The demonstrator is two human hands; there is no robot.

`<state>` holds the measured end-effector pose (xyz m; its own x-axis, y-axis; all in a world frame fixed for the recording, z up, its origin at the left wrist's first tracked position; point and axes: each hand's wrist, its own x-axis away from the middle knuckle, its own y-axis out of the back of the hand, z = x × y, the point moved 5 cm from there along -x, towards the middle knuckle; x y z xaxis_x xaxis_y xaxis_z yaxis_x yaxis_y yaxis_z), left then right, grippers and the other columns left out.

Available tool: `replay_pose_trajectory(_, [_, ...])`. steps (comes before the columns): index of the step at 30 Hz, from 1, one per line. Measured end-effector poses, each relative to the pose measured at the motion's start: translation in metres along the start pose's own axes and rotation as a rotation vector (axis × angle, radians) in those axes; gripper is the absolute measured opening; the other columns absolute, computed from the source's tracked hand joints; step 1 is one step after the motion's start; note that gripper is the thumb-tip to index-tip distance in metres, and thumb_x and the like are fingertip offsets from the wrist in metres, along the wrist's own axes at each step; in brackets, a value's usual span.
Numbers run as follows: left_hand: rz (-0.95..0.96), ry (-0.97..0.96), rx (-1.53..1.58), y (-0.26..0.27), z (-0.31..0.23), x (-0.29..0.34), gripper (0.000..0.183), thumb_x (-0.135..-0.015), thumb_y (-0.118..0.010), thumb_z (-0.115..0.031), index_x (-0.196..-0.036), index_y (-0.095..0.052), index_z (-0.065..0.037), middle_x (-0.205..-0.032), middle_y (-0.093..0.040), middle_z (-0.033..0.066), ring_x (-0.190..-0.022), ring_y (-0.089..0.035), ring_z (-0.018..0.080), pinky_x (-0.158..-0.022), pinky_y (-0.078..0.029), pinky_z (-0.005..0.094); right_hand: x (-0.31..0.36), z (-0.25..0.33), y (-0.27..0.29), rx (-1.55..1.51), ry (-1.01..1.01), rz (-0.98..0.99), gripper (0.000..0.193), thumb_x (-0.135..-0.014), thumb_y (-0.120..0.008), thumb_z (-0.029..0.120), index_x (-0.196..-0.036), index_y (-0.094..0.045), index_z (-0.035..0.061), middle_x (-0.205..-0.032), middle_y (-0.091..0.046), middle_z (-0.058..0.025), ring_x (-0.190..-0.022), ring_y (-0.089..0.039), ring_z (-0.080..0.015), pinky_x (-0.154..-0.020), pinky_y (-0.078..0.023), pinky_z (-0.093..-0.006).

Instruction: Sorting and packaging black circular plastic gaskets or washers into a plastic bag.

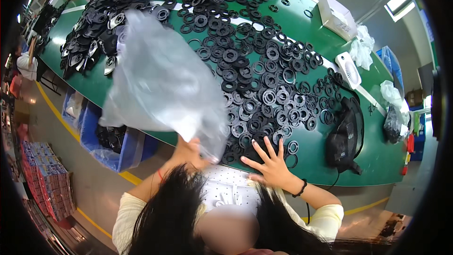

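Note:
My left hand (191, 153) is closed on the edge of a large, translucent plastic bag (160, 75). The bag is blurred and spreads over the table's left middle, hiding part of what lies under it. No contents can be made out inside it. Fingers spread, my right hand (271, 164) rests at the near edge of a wide heap of black plastic rings (269, 97). Its fingertips touch the nearest rings, and nothing is gripped in it. The rings lie loose, many stacked on one another, on the green table (373, 160).
Black and silver parts (89, 38) are piled at the far left. A black mesh bag (347, 137), a white handheld fan (348, 70) and a white box (336, 16) stand to the right. Below the table's left edge sits a blue bin (120, 158). Another person (27, 63) is at the far left.

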<state>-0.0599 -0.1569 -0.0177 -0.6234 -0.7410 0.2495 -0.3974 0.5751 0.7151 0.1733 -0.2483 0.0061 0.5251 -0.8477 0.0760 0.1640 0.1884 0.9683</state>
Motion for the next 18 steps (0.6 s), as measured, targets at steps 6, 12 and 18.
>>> replay_pose_trajectory(6, [-0.116, -0.099, 0.314, -0.033, -0.005, -0.032, 0.066, -0.08, -0.064, -0.047, -0.124, -0.051, 0.001, -0.119, -0.056, 0.022, -0.111, -0.052, 0.0356, -0.096, -0.039, 0.0399, -0.034, -0.018, 0.01, 0.02, -0.006, -0.087, 0.055, -0.081, -0.058, 0.053, -0.132, -0.052, 0.0312, -0.149, -0.028, -0.0145, -0.139, -0.015, -0.0417, -0.104, -0.002, -0.0683])
replay_pose_trajectory(12, [0.034, -0.004, 0.314, 0.026, -0.019, -0.095, 0.06, -0.085, -0.059, -0.043, -0.125, -0.049, 0.001, -0.119, -0.055, 0.0262, -0.11, -0.054, 0.0404, -0.095, -0.041, 0.0425, -0.076, -0.06, 0.029, 0.035, -0.04, -0.162, 0.061, -0.078, -0.061, 0.055, -0.132, -0.051, 0.029, -0.151, -0.025, -0.0143, -0.139, -0.015, -0.0408, -0.108, -0.007, -0.062])
replay_pose_trajectory(18, [-0.703, -0.285, -0.407, 0.092, -0.031, -0.107, 0.083, -0.079, -0.063, -0.053, -0.128, -0.037, 0.01, -0.119, -0.051, 0.0272, -0.11, -0.05, 0.0422, -0.096, -0.039, 0.0421, -0.105, -0.101, 0.043, 0.227, -0.051, -0.321, 0.049, -0.081, -0.065, 0.037, -0.128, -0.054, 0.0256, -0.141, -0.04, -0.0088, -0.133, -0.03, -0.0349, -0.104, -0.025, -0.0564])
